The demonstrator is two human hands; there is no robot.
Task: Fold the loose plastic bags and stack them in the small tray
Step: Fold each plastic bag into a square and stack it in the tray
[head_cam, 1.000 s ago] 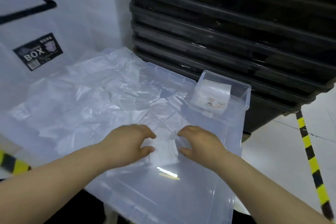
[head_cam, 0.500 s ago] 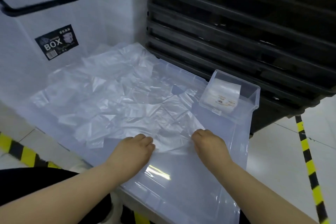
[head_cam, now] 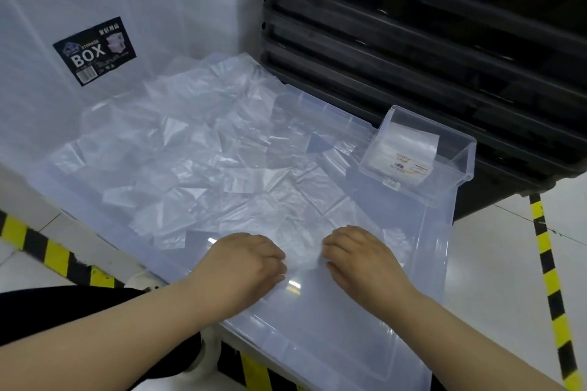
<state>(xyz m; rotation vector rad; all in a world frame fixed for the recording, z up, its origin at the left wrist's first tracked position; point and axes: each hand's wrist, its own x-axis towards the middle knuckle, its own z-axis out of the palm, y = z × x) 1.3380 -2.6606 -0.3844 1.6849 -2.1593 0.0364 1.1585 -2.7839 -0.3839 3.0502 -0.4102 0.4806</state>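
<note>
Several loose clear plastic bags (head_cam: 203,162) lie spread over a translucent box lid (head_cam: 336,327) that serves as the work surface. One small bag (head_cam: 303,251) lies at the near edge of the pile, between my hands. My left hand (head_cam: 244,260) and my right hand (head_cam: 359,257) rest knuckles-up on its two sides, fingers curled down onto the plastic. The small clear tray (head_cam: 457,168) stands at the lid's far right corner with folded bags (head_cam: 409,149) stacked inside.
A large white storage box (head_cam: 95,51) with a black label stands at the back left. A stack of black crates (head_cam: 428,57) rises behind the tray. Yellow-black floor tape (head_cam: 552,295) runs along the right and the near left.
Both hands drew back toward me and closer together, pulling one bag out of the pile to the lid's near part. The camera view shifted left.
</note>
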